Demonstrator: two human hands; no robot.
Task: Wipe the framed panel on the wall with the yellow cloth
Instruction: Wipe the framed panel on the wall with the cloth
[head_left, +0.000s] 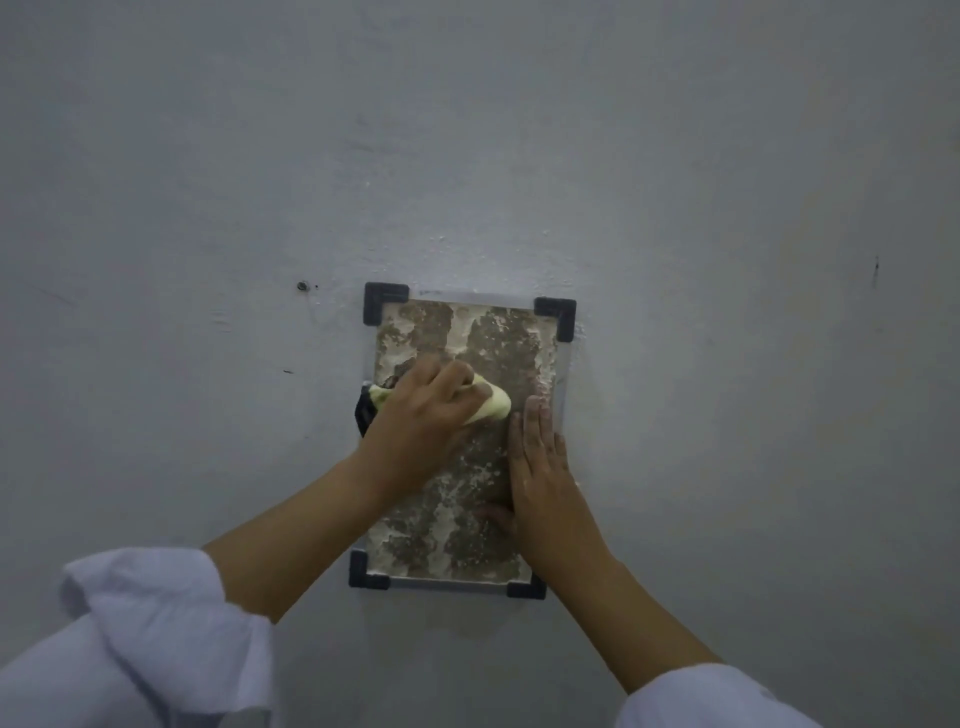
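Panel (488, 332) in a thin pale frame, mounted upright on a grey wall (675, 182), with dark corner brackets (385, 301) at all four corners. Its face is mottled brown with pale, powdery patches running top to bottom. The left hand (421, 415) reaches in from the lower left, fingers curled round a bunched yellow cloth (491, 405), and presses it against the panel's middle left; one end of the cloth shows at the left edge of the frame, beside a dark clip, the other pokes out toward the panel's centre. The right hand (543, 467) lies flat and open on the panel's right side, fingers straight and pointing up, fingertips just beside the cloth. Both forearms are bare; white sleeves (156, 634) are pushed up. A small dark screw head (302, 286) sits in the wall left of the upper bracket.
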